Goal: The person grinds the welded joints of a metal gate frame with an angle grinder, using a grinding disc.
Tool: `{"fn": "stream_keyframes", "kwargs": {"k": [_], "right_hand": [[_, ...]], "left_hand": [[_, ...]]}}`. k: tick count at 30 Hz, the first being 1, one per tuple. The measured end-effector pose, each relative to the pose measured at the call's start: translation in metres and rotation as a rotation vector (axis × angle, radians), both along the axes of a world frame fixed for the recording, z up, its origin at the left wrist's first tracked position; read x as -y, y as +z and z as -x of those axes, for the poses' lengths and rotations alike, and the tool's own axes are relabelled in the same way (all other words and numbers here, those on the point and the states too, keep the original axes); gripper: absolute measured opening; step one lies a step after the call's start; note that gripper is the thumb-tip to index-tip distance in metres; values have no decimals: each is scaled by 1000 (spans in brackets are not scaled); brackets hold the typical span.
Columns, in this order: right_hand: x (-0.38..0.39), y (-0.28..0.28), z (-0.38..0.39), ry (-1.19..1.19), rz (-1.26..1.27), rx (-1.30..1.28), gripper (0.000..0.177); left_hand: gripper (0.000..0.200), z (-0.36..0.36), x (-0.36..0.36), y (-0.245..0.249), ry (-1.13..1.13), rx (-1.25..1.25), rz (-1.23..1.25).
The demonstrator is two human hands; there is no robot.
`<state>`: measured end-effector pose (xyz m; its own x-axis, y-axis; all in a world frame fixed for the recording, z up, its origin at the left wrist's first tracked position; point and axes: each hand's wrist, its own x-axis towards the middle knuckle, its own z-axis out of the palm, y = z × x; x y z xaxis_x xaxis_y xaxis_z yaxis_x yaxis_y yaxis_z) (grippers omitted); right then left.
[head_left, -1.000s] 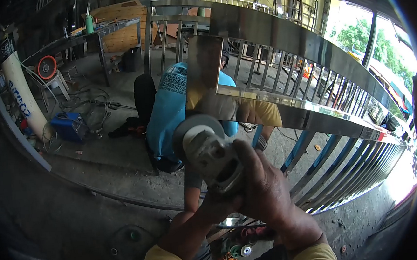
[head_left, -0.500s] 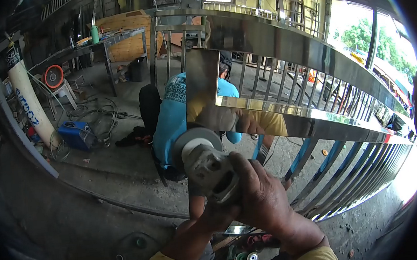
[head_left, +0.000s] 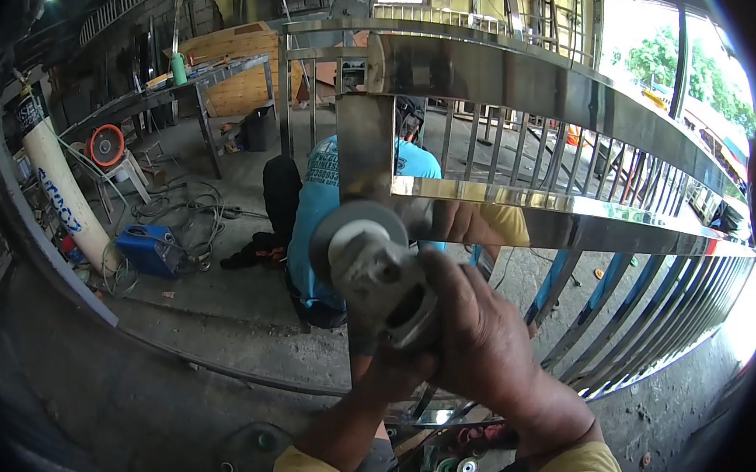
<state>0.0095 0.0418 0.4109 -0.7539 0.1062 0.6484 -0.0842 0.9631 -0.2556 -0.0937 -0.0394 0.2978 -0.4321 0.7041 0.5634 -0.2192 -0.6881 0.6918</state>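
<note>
I see one round grey disc (head_left: 323,250) on one grey metal angle grinder (head_left: 375,291); it has shifted up, now before a higher stretch of one shiny steel post (head_left: 366,140). Of two hands, my right hand (head_left: 486,338) has its grip wrapped around the grinder; my left hand (head_left: 401,371) sits beneath, fingers hidden, closure unclear. One blue-shirted person (head_left: 314,227) crouches behind.

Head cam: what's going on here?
A person grips a handheld grinder with the right hand; the left hand is close in at its lower end, its fingers mostly hidden. The disc is in front of a shiny metal upright of a barred frame; whether they touch can't be told from this view. Beyond the upright, a co-worker in a blue shirt is low to the floor.
</note>
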Motion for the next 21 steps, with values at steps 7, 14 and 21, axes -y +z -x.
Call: {"fn": "stream_keyframes", "kwargs": {"k": [7, 14, 21], "right_hand": [[2, 7, -1, -19, 25, 14, 90], [-1, 18, 8, 48, 36, -116, 89], [6, 16, 1, -25, 48, 40, 91]], "left_hand": [[88, 1, 2, -4, -6, 8, 27], [87, 9, -4, 3, -20, 11, 42], [85, 6, 1, 1, -3, 32, 25]]}}
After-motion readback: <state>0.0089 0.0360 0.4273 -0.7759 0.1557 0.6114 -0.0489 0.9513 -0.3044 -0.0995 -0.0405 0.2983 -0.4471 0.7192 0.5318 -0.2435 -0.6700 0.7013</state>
